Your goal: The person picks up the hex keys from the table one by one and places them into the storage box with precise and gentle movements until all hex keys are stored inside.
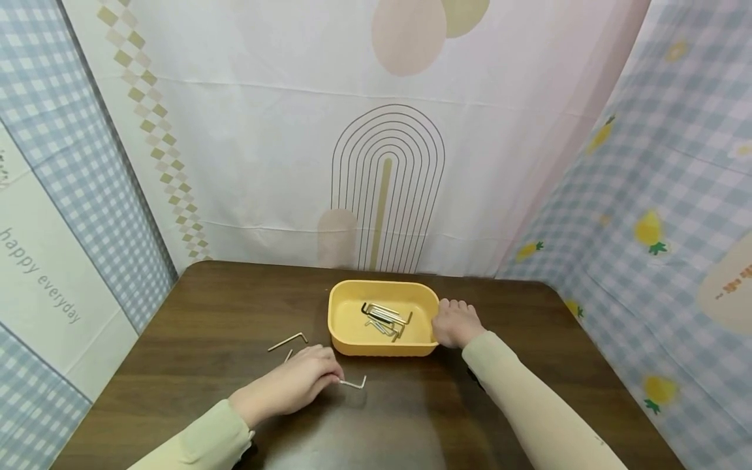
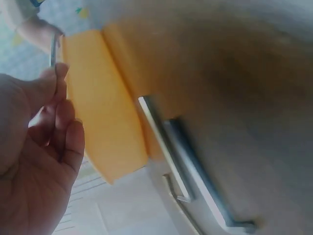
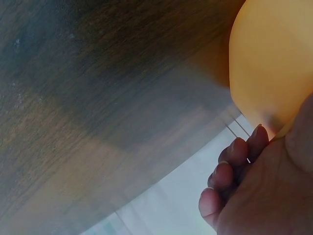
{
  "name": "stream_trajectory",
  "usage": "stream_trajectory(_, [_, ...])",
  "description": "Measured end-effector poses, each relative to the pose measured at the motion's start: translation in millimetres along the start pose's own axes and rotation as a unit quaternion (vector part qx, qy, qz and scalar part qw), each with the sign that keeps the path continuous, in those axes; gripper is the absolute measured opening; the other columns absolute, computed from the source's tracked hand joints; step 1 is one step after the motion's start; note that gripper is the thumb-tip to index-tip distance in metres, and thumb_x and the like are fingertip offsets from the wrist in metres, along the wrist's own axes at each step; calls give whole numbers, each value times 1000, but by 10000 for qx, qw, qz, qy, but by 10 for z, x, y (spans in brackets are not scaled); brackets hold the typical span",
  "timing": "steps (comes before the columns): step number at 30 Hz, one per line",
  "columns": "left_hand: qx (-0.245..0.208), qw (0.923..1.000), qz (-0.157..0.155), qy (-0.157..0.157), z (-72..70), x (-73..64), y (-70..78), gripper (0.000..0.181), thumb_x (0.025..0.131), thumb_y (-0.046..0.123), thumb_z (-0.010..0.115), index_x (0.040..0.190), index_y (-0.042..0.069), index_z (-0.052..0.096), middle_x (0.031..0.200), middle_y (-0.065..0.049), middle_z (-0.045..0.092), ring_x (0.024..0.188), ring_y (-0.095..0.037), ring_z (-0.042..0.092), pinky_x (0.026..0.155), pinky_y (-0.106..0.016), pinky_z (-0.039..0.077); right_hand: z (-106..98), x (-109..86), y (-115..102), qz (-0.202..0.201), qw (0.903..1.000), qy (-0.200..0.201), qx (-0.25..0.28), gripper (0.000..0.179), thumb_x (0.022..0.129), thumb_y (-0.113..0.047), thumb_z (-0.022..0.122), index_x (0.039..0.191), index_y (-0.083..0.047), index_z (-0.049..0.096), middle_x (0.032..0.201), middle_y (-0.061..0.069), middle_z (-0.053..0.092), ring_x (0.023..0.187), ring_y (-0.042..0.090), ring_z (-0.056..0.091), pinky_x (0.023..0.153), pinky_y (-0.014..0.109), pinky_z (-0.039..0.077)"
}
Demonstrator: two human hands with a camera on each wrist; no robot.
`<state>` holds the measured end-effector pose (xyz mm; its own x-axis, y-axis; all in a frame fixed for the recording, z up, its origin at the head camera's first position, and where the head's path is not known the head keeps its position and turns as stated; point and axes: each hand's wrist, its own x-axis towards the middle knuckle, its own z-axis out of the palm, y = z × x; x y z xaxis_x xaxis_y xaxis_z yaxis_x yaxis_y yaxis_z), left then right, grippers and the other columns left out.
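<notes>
My left hand (image 1: 302,382) pinches an L-shaped hex key (image 1: 355,385) between thumb and fingertips, its bent end pointing up, in front of a yellow plastic bin (image 1: 382,350). At the bin's right end, my right hand (image 1: 456,323) grips the rim; in the right wrist view its fingers (image 3: 234,152) curl beside the yellow wall. Several hex keys (image 1: 384,318), silver ones and a black one, lie heaped inside the bin. Left of it a brass-toned hex key (image 1: 288,341) lies on the table. Two thicker silver hex keys (image 2: 166,147) show near the bin in the left wrist view, partly hidden from the head view by my left hand.
The dark wooden table (image 1: 235,300) ends at a white patterned curtain (image 1: 264,163) behind the bin. Blue checked cloths (image 1: 664,163) hang on both sides.
</notes>
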<state>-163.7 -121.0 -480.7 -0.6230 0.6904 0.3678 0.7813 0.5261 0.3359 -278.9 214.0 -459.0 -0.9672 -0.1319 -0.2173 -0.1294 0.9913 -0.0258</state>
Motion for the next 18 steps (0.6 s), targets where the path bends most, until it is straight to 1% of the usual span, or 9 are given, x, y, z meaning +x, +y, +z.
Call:
stream_trajectory(3, [2,9987,-204,473,-22,61,10,6,93,14,64,90,14,69,88,12,53,85,-7,50,77,-29,43,-13,-6,-11,9,10000,-10,14,27,99,-22,35,109,1,45,107,19,47,100,36,42,93,52,31])
stream_trajectory(5, [-33,9963,-403,758,-34,105,16,5,92,12,65,90,14,68,88,11,52,83,-6,50,76,-29,44,-11,-12,-9,24,10000,-11,23,27,99,-22,35,110,1,45,108,19,48,101,35,42,93,52,31])
stream_trajectory(8, [-153,9920,-712,1030,-46,176,18,4,92,11,65,90,12,67,87,10,51,82,-7,49,75,-28,45,-10,-11,-6,38,10000,-6,53,27,99,-22,36,110,1,45,108,19,47,100,35,41,93,52,31])
stream_trajectory(12, [-367,9871,-1003,1189,-59,281,4,4,94,10,62,90,9,64,88,8,52,84,-9,50,77,-30,45,-8,-7,-5,65,10000,-35,64,27,98,-21,34,111,1,45,108,18,46,100,35,40,94,51,31])
stream_trajectory(16, [-414,9850,-1128,1241,-65,404,-26,7,94,9,62,88,10,62,87,6,52,83,-12,50,77,-33,44,-10,-8,-16,82,9999,-45,75,26,98,-19,33,110,1,45,106,18,46,99,34,41,93,51,31])
stream_trajectory(18, [-425,9850,-1176,1189,-68,478,-45,7,94,9,61,87,10,62,85,5,52,81,-12,49,75,-33,44,-6,-6,-24,74,9999,-32,70,26,97,-19,34,109,1,45,105,18,47,98,34,41,93,51,31])
